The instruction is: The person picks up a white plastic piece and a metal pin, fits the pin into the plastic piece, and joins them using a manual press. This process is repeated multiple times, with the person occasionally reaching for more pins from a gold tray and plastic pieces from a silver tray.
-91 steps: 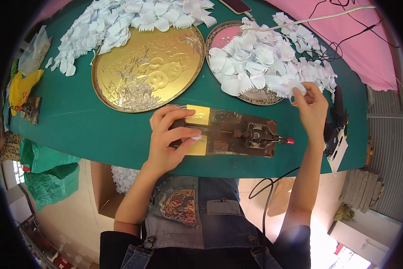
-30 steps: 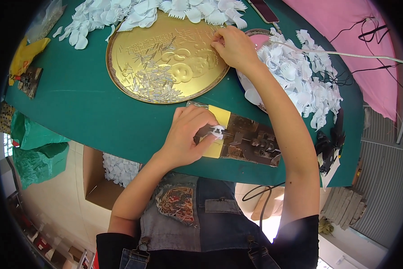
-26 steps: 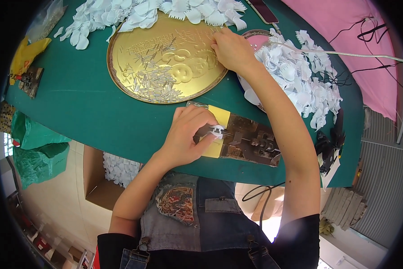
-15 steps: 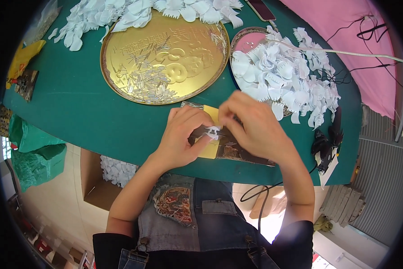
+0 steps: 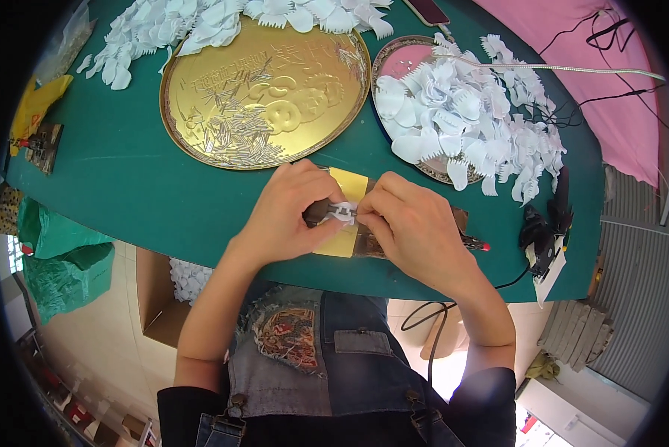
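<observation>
Surroundings: a green table (image 5: 163,194) carries a round gold tray (image 5: 200,82) strewn with thin metal pins (image 5: 238,134); a second, smaller tray (image 5: 413,59) to its right is heaped with white petal-shaped pieces (image 5: 468,119), and more white pieces (image 5: 170,30) lie along the far edge.
Periphery: a black tool (image 5: 547,223) with a cable rests near the table's right edge; a yellow cloth (image 5: 40,104) and a small clamp device (image 5: 40,145) sit at the left edge; a cardboard box (image 5: 159,298) stands below the table.
Obstruction: both hands cover most of the small bench press (image 5: 465,227) and its yellow pad (image 5: 346,186), so the contact point is largely hidden.
Left hand (image 5: 286,216): fingers curled, pinching one side of a small white petal piece (image 5: 343,212) over the yellow pad.
Right hand (image 5: 416,231): fingers closed, thumb and forefinger gripping the opposite side of the same petal piece.
Object location: the petal piece sits between the two hands' fingertips, at the near table edge, just in front of the gold tray.
Change: one second earlier the right hand reached out to the far rim of the gold tray; it has now returned beside the left hand, which has stayed at the press.
</observation>
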`<control>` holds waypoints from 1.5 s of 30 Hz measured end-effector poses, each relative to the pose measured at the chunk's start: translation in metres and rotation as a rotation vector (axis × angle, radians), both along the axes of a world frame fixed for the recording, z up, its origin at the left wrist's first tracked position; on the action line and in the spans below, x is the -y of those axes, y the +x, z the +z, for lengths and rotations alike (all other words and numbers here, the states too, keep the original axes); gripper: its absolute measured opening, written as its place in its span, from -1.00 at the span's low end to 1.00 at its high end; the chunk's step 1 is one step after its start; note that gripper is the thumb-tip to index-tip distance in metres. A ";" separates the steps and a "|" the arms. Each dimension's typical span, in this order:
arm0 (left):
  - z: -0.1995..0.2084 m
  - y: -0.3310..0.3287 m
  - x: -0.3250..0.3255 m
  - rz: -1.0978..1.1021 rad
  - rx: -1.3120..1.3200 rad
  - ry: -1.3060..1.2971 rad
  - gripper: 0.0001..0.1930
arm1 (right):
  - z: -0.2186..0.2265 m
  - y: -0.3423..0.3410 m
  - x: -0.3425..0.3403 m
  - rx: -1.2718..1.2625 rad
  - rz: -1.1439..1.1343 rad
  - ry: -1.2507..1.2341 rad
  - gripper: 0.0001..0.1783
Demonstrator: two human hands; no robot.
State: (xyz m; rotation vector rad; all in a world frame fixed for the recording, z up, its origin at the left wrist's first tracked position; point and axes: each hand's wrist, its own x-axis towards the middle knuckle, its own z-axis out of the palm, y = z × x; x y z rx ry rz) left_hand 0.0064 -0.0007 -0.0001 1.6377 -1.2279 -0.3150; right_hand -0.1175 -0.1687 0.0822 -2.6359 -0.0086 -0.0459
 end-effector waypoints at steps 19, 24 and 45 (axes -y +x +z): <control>0.001 0.012 0.004 -0.165 -0.053 0.078 -0.75 | -0.023 -0.021 0.099 -0.143 -0.520 -0.030 -0.88; -0.002 0.015 0.006 -0.122 -0.051 0.005 -0.81 | -0.035 -0.007 0.106 -0.073 -0.394 -0.065 -0.84; -0.009 0.009 -0.004 -0.094 0.017 -0.036 -0.79 | -0.037 0.002 0.110 -0.014 -0.341 0.101 -0.87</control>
